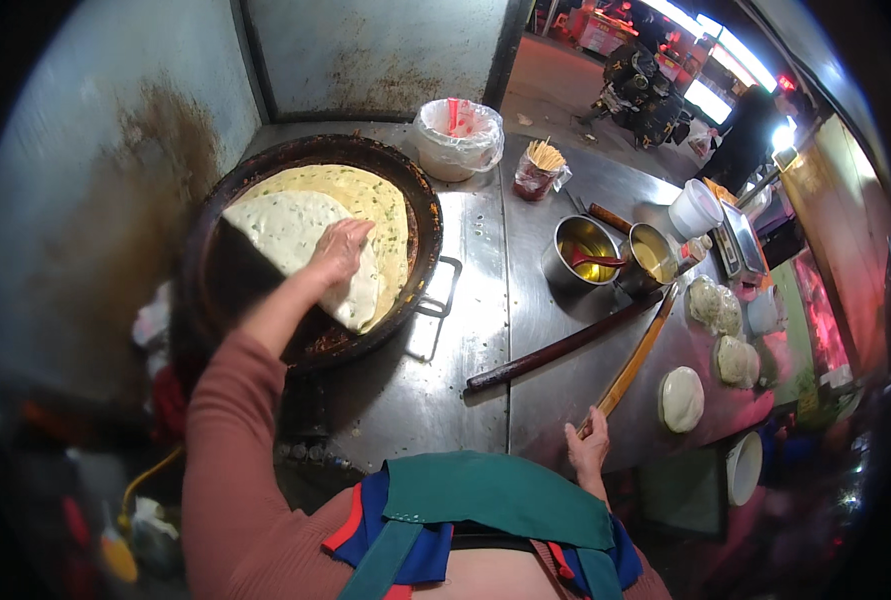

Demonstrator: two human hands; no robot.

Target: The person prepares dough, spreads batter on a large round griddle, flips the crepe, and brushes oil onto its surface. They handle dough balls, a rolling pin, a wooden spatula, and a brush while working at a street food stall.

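My left hand (340, 251) rests on a pale, herb-flecked flatbread (288, 225) in a large round black pan (429, 217). One part of the flatbread lies folded over a yellower layer (389, 206). The fingertips sit near the flap's edge, and whether they pinch it is hidden. Dark pan bottom shows to the left of the straight fold. Low on the right, my right hand (589, 450) grips the near end of a long, flat wooden stick (636, 360). Its far end reaches toward the metal pots. Beside it a dark rolling pin (558, 349) lies on the steel counter (460, 390).
A bag-lined tub (456, 161) and a cup of skewers (541, 169) stand behind. Right of them are an oil pot (582, 262) with a red ladle, a second pot (648, 259) and a scale (744, 240). A dough round (682, 399) lies near bagged dough (715, 304). A person (749, 139) stands beyond.
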